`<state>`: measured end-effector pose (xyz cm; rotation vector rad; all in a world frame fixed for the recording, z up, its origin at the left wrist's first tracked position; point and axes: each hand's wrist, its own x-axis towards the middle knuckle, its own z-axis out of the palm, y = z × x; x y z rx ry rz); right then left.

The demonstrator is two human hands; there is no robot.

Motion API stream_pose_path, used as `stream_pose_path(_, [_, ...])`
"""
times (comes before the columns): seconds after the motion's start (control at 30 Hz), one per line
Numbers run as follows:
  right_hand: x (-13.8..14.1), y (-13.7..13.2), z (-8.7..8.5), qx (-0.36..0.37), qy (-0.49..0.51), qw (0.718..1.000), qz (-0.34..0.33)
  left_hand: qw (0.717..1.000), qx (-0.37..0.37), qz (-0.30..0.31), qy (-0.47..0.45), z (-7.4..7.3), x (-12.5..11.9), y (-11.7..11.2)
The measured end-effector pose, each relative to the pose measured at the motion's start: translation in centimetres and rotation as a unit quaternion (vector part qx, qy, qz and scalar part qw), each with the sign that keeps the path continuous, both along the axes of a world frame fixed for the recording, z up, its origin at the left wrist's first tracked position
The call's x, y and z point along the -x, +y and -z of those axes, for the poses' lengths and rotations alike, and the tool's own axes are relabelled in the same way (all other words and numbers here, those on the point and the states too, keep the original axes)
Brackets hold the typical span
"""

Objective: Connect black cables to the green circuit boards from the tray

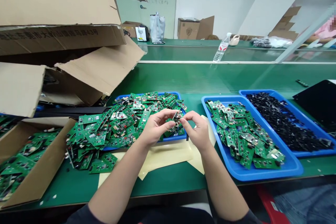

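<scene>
Left hand [157,126]: thumb and forefinger almost together, grip pinched on a small piece [176,116].
Right hand [196,129]: grip likewise nearly closed, set on the same piece from the other side.
Held piece: raised between both hands, above the right end of the left tray [173,139]; mostly hidden by fingers, exact kind impossible to tell; could slip from so fine a pinch and get lost in the heap below.
Paper sheets [170,155]: loose on the table [178,179], in front of the left tray; could shift if brushed.
Open carton [49,171]: at the left, well filled with green boards.
Board heap [123,122]: piled past the rim, spilling leftward; could slide or get scratched if bumped, being overfull.
Right tray [278,175]: similar boards inside; easily confused with the heap, given matching looks.
Black parts [286,122]: in the parts tray [312,154] just beyond; could scatter among boards if knocked.
Water bottle [222,49]: farther back, well apart; could wet boards only if toppled and leaking.
</scene>
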<state>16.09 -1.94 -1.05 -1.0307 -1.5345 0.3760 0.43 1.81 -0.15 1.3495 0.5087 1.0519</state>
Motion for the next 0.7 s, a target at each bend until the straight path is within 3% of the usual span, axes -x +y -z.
stream_pose_path(0.13, [0.23, -0.02, 0.04, -0.004, -0.019, 1.0, -0.004, 1.0, -0.008, 0.002, -0.005, 0.03, 0.04, 0.12])
stream_pose_path(0.4, [0.17, 0.19, 0.71, -0.034, -0.036, 0.997, 0.06, 0.996, -0.064, 0.032, 0.045, 0.03, 0.31, 0.29])
stream_pose_path(0.7, [0.04, 0.37, 0.51, -0.142, -0.069, 0.981, 0.116, 0.993, -0.064, 0.044, 0.085, -0.16, 0.53, 0.51])
